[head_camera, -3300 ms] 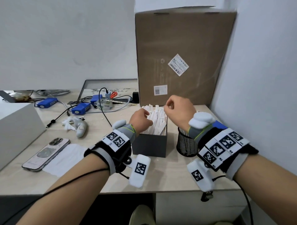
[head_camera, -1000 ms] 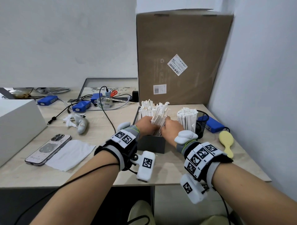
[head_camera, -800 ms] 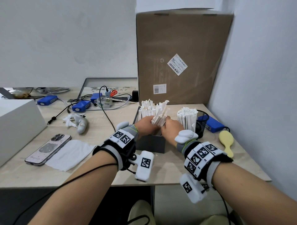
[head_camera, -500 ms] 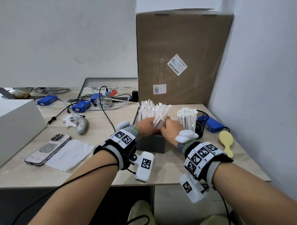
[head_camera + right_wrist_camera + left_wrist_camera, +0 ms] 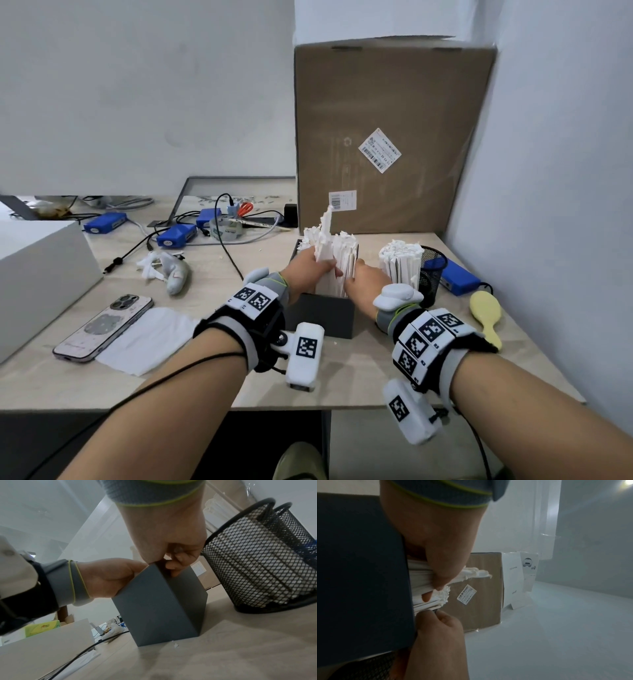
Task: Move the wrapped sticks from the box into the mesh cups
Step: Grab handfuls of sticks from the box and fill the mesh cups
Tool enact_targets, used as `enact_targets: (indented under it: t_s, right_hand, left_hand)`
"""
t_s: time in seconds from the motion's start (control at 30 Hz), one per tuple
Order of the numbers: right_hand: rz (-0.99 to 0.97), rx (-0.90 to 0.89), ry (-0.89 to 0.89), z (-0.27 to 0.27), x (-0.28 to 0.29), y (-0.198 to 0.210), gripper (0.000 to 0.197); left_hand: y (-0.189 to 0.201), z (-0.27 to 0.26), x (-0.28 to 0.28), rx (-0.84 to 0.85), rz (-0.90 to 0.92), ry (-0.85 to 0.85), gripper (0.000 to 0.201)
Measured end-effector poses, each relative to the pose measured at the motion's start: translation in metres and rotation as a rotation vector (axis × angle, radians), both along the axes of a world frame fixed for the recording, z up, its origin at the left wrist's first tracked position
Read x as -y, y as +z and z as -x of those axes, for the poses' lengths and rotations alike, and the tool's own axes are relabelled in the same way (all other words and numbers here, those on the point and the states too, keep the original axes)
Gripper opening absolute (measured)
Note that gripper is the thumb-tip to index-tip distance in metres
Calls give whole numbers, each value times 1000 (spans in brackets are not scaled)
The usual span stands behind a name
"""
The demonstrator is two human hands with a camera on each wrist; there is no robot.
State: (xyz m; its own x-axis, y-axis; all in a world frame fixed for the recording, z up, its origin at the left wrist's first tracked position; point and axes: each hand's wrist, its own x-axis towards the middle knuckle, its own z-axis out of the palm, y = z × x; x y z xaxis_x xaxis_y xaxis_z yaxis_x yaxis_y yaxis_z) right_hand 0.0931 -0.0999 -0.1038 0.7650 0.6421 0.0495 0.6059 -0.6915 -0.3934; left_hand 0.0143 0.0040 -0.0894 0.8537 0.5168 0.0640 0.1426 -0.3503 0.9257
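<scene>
At the bottom of the head view a pale wood-grain bench (image 5: 191,383) ends at its front edge. Mid-frame, the left hand (image 5: 306,270) curls round wrapped sticks (image 5: 337,260) standing in the dark box (image 5: 325,317); the right hand (image 5: 366,282) grips the box's rim, fingers bent (nothing else held). Right of it, a mesh cup (image 5: 432,274) holds more sticks. Behind stands a cardboard carton (image 5: 394,137) against white walls (image 5: 137,85).

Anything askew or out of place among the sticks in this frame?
Yes. One wrapped stick juts well above the rest of the bundle in the dark box, beside the left hand. Small white scraps lie on the table by the box.
</scene>
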Motion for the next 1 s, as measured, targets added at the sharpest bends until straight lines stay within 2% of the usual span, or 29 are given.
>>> enact_targets:
  t_s: [0.1, 0.27, 0.43, 0.5, 0.63, 0.7, 0.77, 0.83, 0.93, 1.0]
  right_hand:
    - [23, -25, 13, -2, -3, 3, 30]
    - [54, -40, 74, -3, -3, 10, 19]
    - [74, 39, 65, -2, -1, 15, 29]
    - [-4, 49, 21, -6, 0, 16, 40]
    - [-300, -19, -40, -12, 11, 31, 36]
    - [-546, -193, -74, -12, 15, 39, 31]
    - [-740, -514, -80, -8, 15, 44, 27]
    - [-816, -849, -95, -1, 13, 49, 27]
    - [-890, -1263, -142, -2, 6, 47, 41]
    - [-1009, -1497, -119, -2, 2, 46, 57]
  left_hand:
    - [4, 0, -3, 125, 126, 58, 13]
    - [19, -4, -6, 334, 370, 121, 13]
    - [31, -8, -8, 466, 610, 266, 9]
    - [35, -10, -11, 523, 702, 302, 12]
    - [49, -8, -14, 653, 823, 240, 20]
    - [56, -8, -13, 709, 889, 206, 19]
    - [63, -7, -9, 732, 926, 184, 17]
    - [69, -8, -5, 762, 966, 140, 14]
    - [72, -10, 3, 758, 948, 98, 12]
    - [69, -11, 7, 740, 928, 87, 12]
